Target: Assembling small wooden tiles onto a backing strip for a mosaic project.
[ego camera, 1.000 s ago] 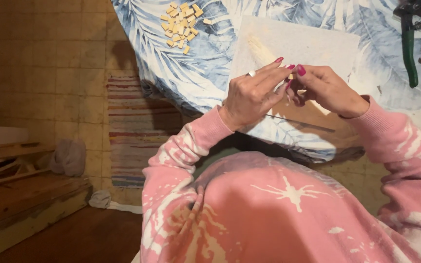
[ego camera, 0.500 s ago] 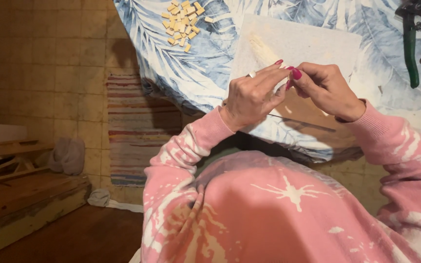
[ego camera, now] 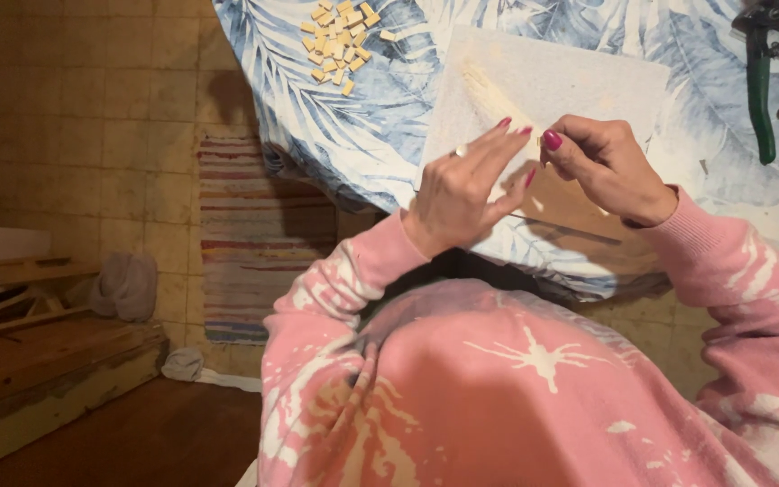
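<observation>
Two hands [ego camera: 534, 176] over pale square board [ego camera: 579, 81].

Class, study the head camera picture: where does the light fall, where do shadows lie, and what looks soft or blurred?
Head view: warm light falls on the white board and both hands; the left hand and right hand cast a dark shadow toward the table edge; the floor at left is dim; the pile of small tan tiles looks slightly soft.

Matt printed cloth [ego camera: 335, 117] covers the table, bearing a rough pale board [ego camera: 588, 81] and small matt tiles [ego camera: 340, 41].
</observation>
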